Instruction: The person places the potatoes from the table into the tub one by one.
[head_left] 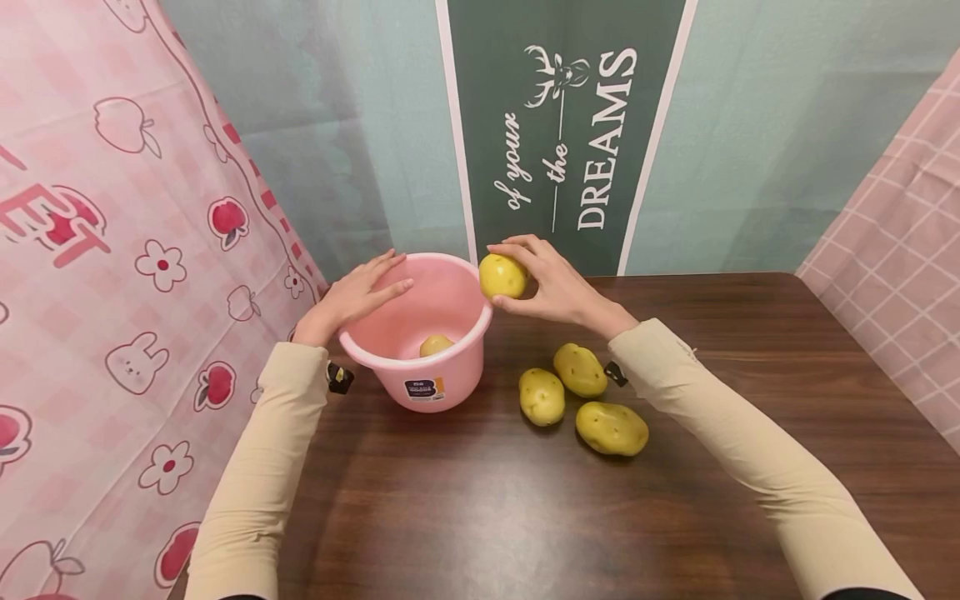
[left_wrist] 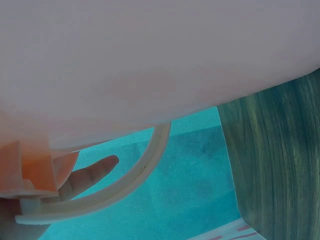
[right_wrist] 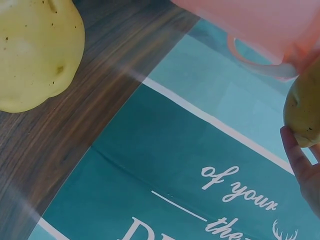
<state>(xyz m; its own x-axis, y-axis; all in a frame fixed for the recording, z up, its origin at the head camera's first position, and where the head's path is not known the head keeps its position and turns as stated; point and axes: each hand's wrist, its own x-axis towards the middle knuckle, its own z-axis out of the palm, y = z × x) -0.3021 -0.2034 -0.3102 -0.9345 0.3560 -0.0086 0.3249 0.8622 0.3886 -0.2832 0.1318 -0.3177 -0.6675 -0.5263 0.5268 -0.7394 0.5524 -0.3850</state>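
Observation:
My right hand (head_left: 551,287) grips a yellow potato (head_left: 502,276) between thumb and fingers, just beyond the right rim of a pink bucket (head_left: 461,371). Over the bucket's left rim rests my left hand (head_left: 352,296), its fingers extended; the left wrist view has a finger (left_wrist: 95,175) beside the bucket's handle (left_wrist: 145,167). Inside the bucket lies one potato (head_left: 435,345), partly hidden by the front wall. Right of the bucket, on the table, are three more: a potato (head_left: 542,397), another potato (head_left: 581,370) and a longer potato (head_left: 612,428).
The brown wooden table (head_left: 487,517) meets a teal and dark green backdrop (head_left: 570,167) with white lettering. A pink patterned cloth (head_left: 150,275) hangs along the left, a pink checked cloth (head_left: 900,225) along the right.

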